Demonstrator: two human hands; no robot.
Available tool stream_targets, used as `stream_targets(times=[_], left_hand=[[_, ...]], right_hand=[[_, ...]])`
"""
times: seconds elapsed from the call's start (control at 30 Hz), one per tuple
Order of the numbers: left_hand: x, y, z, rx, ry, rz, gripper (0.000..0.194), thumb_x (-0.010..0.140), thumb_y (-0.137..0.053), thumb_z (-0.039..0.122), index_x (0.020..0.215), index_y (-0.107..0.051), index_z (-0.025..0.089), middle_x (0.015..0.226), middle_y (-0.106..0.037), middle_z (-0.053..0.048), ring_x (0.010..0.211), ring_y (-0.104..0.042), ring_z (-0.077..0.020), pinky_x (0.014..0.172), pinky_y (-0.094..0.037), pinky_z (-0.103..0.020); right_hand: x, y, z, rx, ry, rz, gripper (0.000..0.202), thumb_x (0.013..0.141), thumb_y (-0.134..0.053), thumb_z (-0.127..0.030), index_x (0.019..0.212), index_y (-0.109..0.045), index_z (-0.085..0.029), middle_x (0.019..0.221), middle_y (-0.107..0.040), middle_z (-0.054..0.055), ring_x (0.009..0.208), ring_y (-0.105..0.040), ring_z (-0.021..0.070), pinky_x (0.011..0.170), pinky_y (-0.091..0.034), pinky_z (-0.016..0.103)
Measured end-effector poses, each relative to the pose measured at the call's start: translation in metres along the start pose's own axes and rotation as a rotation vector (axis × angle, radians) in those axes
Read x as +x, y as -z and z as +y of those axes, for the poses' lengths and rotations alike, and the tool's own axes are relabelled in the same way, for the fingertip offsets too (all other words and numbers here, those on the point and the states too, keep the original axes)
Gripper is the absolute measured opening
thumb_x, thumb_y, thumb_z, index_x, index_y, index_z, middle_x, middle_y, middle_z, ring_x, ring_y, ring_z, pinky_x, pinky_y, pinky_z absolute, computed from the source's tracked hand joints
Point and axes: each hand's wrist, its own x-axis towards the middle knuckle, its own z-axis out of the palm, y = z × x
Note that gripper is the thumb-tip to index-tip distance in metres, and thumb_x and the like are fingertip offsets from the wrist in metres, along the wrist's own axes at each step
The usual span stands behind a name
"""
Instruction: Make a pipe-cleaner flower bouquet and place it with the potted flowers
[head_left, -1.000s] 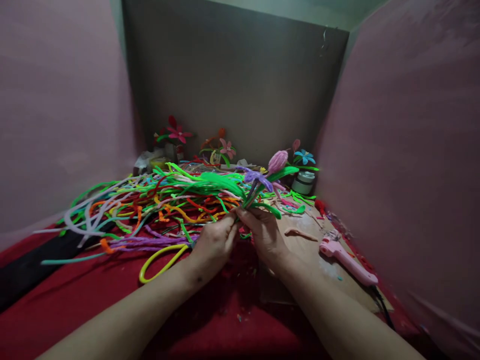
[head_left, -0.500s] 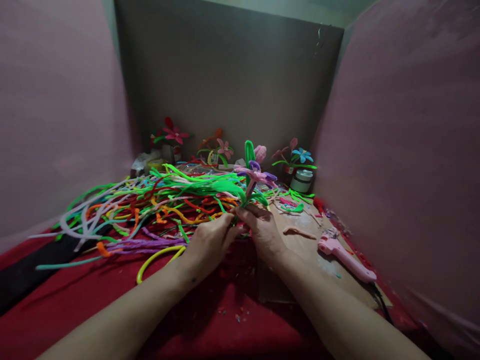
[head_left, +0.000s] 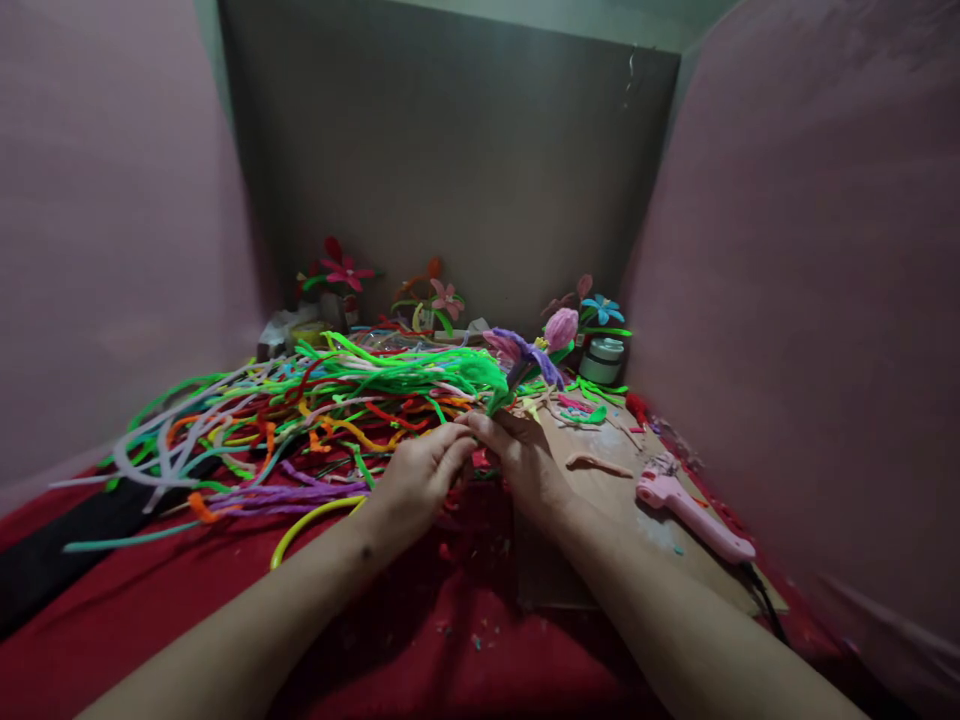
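A fuzzy flower bunch [head_left: 534, 358] with purple and pink petals, a pink bud and green leaves leans to the right above my hands. My right hand [head_left: 521, 460] is closed around its green lower stem. Close beside it, touching at the fingertips, my left hand [head_left: 424, 475] is pinched at the base of the stem; the fingers hide the stem end. Behind and left of the hands spreads a tangled pile of coloured fuzzy stems [head_left: 375, 375].
A pink glue gun [head_left: 694, 515] lies on a cardboard sheet [head_left: 559, 570] at the right, near a short tan piece [head_left: 598, 465]. Finished flowers [head_left: 346, 272] and a lidded jar [head_left: 602, 360] stand at the back. Red cloth [head_left: 420, 640] covers the table.
The flower bunch has turned and tilted to the right, and its pink bud now shows more clearly. Both hands still hold it, with my left fingers slightly shifted.
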Motion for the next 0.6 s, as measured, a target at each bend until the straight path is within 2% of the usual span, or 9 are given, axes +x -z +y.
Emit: stream_targets(times=[0.07, 0.1, 0.13, 0.23, 0.33, 0.4, 0.43, 0.53, 0.6], left_hand=[[-0.001, -0.001, -0.001, 0.191, -0.091, 0.161, 0.015, 0.073, -0.063, 0.027, 0.065, -0.056, 0.017, 0.063, -0.052, 0.000, 0.059, -0.050, -0.0118, 0.058, -0.043, -0.022], [-0.001, -0.002, -0.001, 0.174, -0.066, 0.164, 0.015, 0.073, -0.062, 0.027, 0.065, -0.055, 0.017, 0.060, -0.050, 0.001, 0.056, -0.049, -0.0112, 0.055, -0.043, -0.022], [-0.001, -0.002, -0.001, 0.082, 0.001, 0.117, 0.018, 0.076, -0.060, 0.030, 0.064, -0.053, 0.017, 0.056, -0.048, 0.002, 0.050, -0.047, -0.0103, 0.051, -0.042, -0.022], [0.000, 0.000, 0.000, -0.418, 0.232, -0.169, 0.023, 0.079, -0.054, 0.038, 0.069, -0.049, 0.019, 0.049, -0.041, 0.007, 0.035, -0.034, -0.0070, 0.037, -0.038, -0.021], [0.002, 0.003, -0.001, -0.657, 0.292, -0.346, 0.024, 0.078, -0.055, 0.041, 0.072, -0.048, 0.020, 0.046, -0.036, 0.009, 0.030, -0.027, -0.0058, 0.031, -0.036, -0.021], [0.002, 0.004, -0.001, -0.473, 0.233, -0.335, 0.024, 0.081, -0.051, 0.042, 0.072, -0.050, 0.019, 0.049, -0.044, 0.006, 0.034, -0.038, -0.0087, 0.037, -0.041, -0.024], [0.002, 0.004, -0.001, -0.301, 0.162, -0.272, 0.024, 0.082, -0.049, 0.040, 0.073, -0.053, 0.018, 0.053, -0.049, 0.003, 0.040, -0.045, -0.0109, 0.044, -0.044, -0.026], [0.000, 0.001, -0.002, 0.252, -0.111, 0.049, 0.013, 0.079, -0.054, 0.029, 0.076, -0.059, 0.018, 0.068, -0.059, -0.003, 0.062, -0.056, -0.0148, 0.062, -0.044, -0.027], [-0.002, -0.002, -0.002, 0.413, -0.189, 0.166, 0.007, 0.077, -0.055, 0.024, 0.078, -0.060, 0.018, 0.069, -0.060, -0.002, 0.063, -0.055, -0.0144, 0.064, -0.042, -0.026]], right_hand=[[0.001, -0.001, 0.001, -0.048, -0.014, 0.023, 0.026, 0.076, -0.059, -0.039, 0.077, -0.071, -0.017, 0.063, -0.057, -0.002, 0.066, -0.050, 0.0135, 0.065, -0.040, 0.026], [0.002, -0.002, 0.002, -0.052, -0.015, 0.006, 0.026, 0.077, -0.058, -0.039, 0.077, -0.071, -0.017, 0.063, -0.057, -0.002, 0.066, -0.051, 0.0139, 0.066, -0.040, 0.026], [0.002, -0.002, 0.002, -0.047, -0.009, -0.020, 0.027, 0.078, -0.056, -0.040, 0.079, -0.072, -0.017, 0.061, -0.056, -0.002, 0.065, -0.051, 0.0139, 0.066, -0.040, 0.026], [0.000, -0.003, 0.000, 0.007, 0.053, -0.103, 0.027, 0.081, -0.054, -0.040, 0.087, -0.071, -0.019, 0.057, -0.054, -0.003, 0.064, -0.052, 0.0129, 0.066, -0.040, 0.025], [-0.002, -0.002, -0.002, 0.051, 0.100, -0.155, 0.027, 0.082, -0.052, -0.040, 0.090, -0.069, -0.020, 0.057, -0.053, -0.003, 0.059, -0.051, 0.0107, 0.060, -0.040, 0.023], [-0.002, -0.002, -0.002, 0.032, 0.084, -0.152, 0.029, 0.083, -0.050, -0.041, 0.086, -0.069, -0.019, 0.054, -0.051, -0.004, 0.054, -0.048, 0.0102, 0.056, -0.038, 0.023], [-0.001, -0.001, -0.001, 0.010, 0.076, -0.128, 0.030, 0.083, -0.049, -0.041, 0.082, -0.068, -0.018, 0.053, -0.050, -0.004, 0.053, -0.047, 0.0103, 0.055, -0.038, 0.023], [0.003, -0.001, 0.006, -0.064, 0.075, -0.060, 0.028, 0.081, -0.052, -0.040, 0.071, -0.065, -0.016, 0.058, -0.051, -0.003, 0.058, -0.046, 0.0112, 0.058, -0.038, 0.024], [0.005, -0.001, 0.012, -0.094, 0.104, -0.038, 0.026, 0.079, -0.054, -0.039, 0.068, -0.062, -0.016, 0.061, -0.051, -0.003, 0.061, -0.045, 0.0115, 0.058, -0.037, 0.024]])
